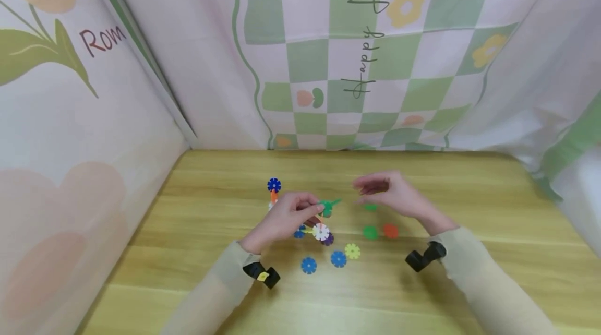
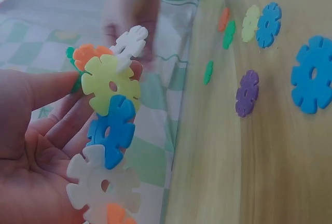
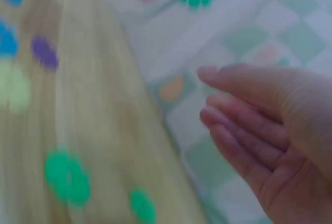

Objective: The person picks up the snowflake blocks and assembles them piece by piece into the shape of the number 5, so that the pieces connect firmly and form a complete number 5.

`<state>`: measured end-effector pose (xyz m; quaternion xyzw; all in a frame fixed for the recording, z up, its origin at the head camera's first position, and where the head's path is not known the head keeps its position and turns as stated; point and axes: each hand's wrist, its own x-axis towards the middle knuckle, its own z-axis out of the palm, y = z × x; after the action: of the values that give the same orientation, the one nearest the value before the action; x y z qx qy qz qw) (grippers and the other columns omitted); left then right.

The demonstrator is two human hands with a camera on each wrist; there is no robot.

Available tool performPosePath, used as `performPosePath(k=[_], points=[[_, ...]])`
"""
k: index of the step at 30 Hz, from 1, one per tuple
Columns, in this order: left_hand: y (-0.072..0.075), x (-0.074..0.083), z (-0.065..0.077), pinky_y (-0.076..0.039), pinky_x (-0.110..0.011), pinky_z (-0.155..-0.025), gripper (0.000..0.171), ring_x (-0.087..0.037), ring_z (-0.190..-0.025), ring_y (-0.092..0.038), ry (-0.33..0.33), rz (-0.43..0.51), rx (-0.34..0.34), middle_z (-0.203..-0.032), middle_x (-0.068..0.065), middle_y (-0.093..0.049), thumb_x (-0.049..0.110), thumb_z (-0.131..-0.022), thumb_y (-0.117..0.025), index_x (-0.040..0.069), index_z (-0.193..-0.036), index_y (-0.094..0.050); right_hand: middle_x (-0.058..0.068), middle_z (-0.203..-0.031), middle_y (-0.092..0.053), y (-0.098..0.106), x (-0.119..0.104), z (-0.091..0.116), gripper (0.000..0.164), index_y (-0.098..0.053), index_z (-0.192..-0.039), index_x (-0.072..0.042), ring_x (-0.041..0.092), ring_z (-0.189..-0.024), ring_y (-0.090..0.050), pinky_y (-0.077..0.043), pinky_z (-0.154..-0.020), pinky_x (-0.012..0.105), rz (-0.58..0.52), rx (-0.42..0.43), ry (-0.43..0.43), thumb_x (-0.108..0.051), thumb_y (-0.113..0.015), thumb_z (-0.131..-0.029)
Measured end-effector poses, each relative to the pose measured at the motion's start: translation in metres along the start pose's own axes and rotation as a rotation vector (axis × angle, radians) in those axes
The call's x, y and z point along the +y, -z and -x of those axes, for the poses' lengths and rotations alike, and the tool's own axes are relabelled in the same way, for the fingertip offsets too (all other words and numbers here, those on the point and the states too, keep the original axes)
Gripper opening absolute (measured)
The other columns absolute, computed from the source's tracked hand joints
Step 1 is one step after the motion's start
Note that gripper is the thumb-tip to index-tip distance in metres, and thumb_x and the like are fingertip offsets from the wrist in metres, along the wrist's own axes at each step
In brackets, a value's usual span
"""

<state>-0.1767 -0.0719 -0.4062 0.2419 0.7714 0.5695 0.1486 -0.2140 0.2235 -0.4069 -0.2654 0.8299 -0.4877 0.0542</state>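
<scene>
My left hand (image 1: 295,215) pinches a chain of interlocked notched plastic discs (image 2: 110,85) between thumb and fingers. In the left wrist view the chain runs from green and orange at the thumb through yellow, with a white disc (image 2: 129,45) on its side, then blue disc (image 2: 112,130), white and orange. A green disc (image 1: 327,207) juts from the fingertips in the head view, and a dark blue disc (image 1: 274,185) shows beyond the hand. To the right, my right hand (image 1: 392,192) hovers with relaxed fingers and nothing in them, above a green disc (image 1: 371,206).
Loose discs lie on the wooden table (image 1: 357,303): a green one (image 1: 370,232), a red-orange one (image 1: 391,230), a yellow one (image 1: 352,251), two blue ones (image 1: 338,259) and a purple one (image 1: 328,239). A checked curtain (image 1: 366,63) hangs behind the table.
</scene>
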Motion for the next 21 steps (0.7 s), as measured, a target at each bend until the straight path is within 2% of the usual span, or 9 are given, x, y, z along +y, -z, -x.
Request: performPosePath(k=[2,5,8,12,17,21], points=[[0.000,-0.001,0.000,-0.061,-0.032,-0.073,0.017,-0.019,-0.079,-0.072,-0.005,0.004,0.012,-0.092,-0.012,-0.074,0.016,-0.106,-0.059,0.004,-0.100,-0.070,0.022,-0.110,-0.071,0.004,0.015,0.004,0.034,-0.070,-0.117,0.008,0.034,-0.096,-0.070,-0.059,-0.081,0.030,0.094,0.013,-0.043,-0.003,-0.080,-0.086],[-0.002,-0.004,0.000,-0.061,-0.033,-0.074,0.017,-0.019,-0.079,-0.072,-0.007,0.014,0.020,-0.093,-0.012,-0.074,0.016,-0.105,-0.060,0.003,-0.100,-0.069,0.014,-0.105,-0.073,0.005,0.032,0.010,0.033,-0.072,-0.114,0.005,0.025,-0.093,-0.068,-0.058,-0.080,0.033,0.267,0.010,-0.118,-0.011,-0.082,-0.087],[-0.004,-0.006,0.000,-0.061,-0.033,-0.074,0.016,-0.019,-0.079,-0.072,-0.005,0.024,0.022,-0.096,-0.015,-0.074,0.015,-0.105,-0.060,0.003,-0.100,-0.070,0.007,-0.100,-0.071,0.002,0.043,0.013,0.031,-0.074,-0.111,0.001,0.021,-0.089,-0.065,-0.057,-0.078,0.037,0.338,0.024,-0.173,-0.018,-0.083,-0.088],[-0.006,-0.007,0.000,-0.061,-0.033,-0.074,0.016,-0.018,-0.079,-0.072,-0.008,0.020,0.028,-0.095,-0.013,-0.074,0.016,-0.105,-0.061,0.003,-0.101,-0.070,0.004,-0.094,-0.068,0.000,0.048,0.013,0.024,-0.074,-0.105,-0.001,0.019,-0.085,-0.062,-0.055,-0.075,0.036,0.337,0.057,-0.200,-0.017,-0.082,-0.088],[-0.006,-0.007,0.000,-0.061,-0.036,-0.075,0.016,-0.018,-0.080,-0.072,-0.003,0.010,0.032,-0.097,-0.014,-0.074,0.016,-0.105,-0.060,0.004,-0.101,-0.069,0.003,-0.091,-0.066,-0.001,0.048,0.012,0.023,-0.071,-0.103,-0.003,0.020,-0.084,-0.061,-0.054,-0.074,0.033,0.298,0.036,-0.248,-0.017,-0.082,-0.088],[-0.006,-0.006,0.002,-0.061,-0.035,-0.075,0.015,-0.018,-0.079,-0.072,0.007,0.005,0.037,-0.094,-0.010,-0.074,0.016,-0.105,-0.060,0.005,-0.101,-0.069,0.004,-0.091,-0.065,-0.002,0.049,0.012,0.025,-0.069,-0.102,-0.004,0.020,-0.085,-0.060,-0.054,-0.074,0.032,0.254,0.045,-0.271,-0.017,-0.083,-0.087]])
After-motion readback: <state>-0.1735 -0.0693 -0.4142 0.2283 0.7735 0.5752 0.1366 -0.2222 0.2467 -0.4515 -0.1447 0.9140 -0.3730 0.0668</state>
